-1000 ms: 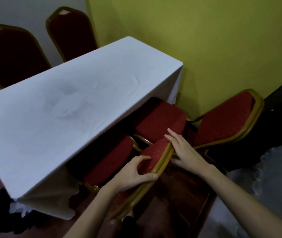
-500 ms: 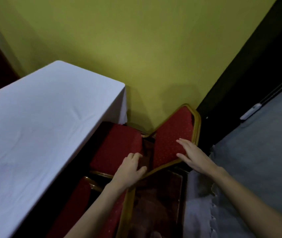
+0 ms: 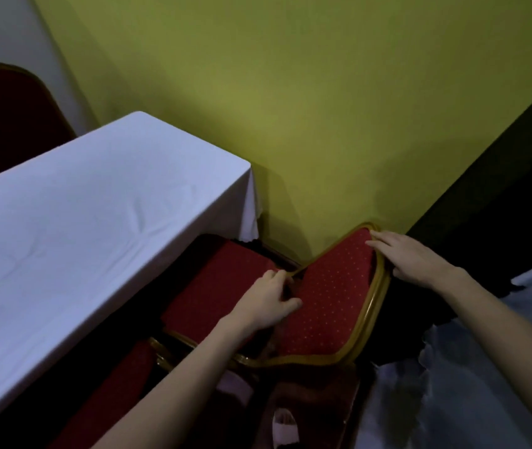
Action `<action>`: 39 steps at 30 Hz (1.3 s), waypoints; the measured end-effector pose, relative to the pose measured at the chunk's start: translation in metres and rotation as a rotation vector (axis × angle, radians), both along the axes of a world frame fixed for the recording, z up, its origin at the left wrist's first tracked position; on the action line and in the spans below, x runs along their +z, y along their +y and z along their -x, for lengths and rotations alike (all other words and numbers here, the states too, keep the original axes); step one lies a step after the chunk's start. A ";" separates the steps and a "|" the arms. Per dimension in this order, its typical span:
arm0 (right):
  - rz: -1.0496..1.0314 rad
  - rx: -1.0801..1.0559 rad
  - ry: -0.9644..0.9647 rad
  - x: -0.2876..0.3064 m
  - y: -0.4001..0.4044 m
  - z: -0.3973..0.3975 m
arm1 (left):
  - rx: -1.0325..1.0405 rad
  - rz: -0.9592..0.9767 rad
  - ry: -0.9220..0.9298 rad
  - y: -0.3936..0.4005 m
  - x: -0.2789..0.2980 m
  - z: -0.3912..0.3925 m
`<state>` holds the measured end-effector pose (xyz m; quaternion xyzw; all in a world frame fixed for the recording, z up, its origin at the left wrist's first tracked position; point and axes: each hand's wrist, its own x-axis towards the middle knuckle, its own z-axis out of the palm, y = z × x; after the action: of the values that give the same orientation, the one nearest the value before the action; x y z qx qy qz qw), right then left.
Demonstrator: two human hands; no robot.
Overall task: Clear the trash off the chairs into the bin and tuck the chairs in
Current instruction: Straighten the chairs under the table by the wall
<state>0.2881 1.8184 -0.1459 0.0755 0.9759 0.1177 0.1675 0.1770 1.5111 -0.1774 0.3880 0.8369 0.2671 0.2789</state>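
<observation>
Red-padded chair back [image 3: 332,299] sits between your hands: your left hand [image 3: 266,303] is clamped on its near edge, your right hand [image 3: 416,259] spread flat over its gold top rail, beside the white-clothed worktop [image 3: 96,222].

We see white cloth-covered table [image 3: 80,222] left of fingers, yellow-green painted wall [image 3: 290,92] beyond fingertips, pale grey fabric [image 3: 452,400] lower right, dark panel [image 3: 501,189] right of fingers.
</observation>
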 end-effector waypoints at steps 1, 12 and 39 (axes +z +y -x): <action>0.013 0.010 -0.039 -0.005 0.010 0.004 | -0.013 0.006 -0.012 0.021 0.004 -0.006; 0.169 0.214 -0.095 -0.026 0.063 0.039 | -0.134 0.223 0.029 0.156 -0.013 -0.083; 0.223 0.291 0.071 -0.040 -0.047 0.165 | 0.045 0.218 -0.034 0.034 -0.020 0.035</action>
<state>0.1231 1.7716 -0.1856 -0.0813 0.9888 0.0289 0.1217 0.1417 1.5455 -0.1975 0.3318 0.8647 0.1872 0.3274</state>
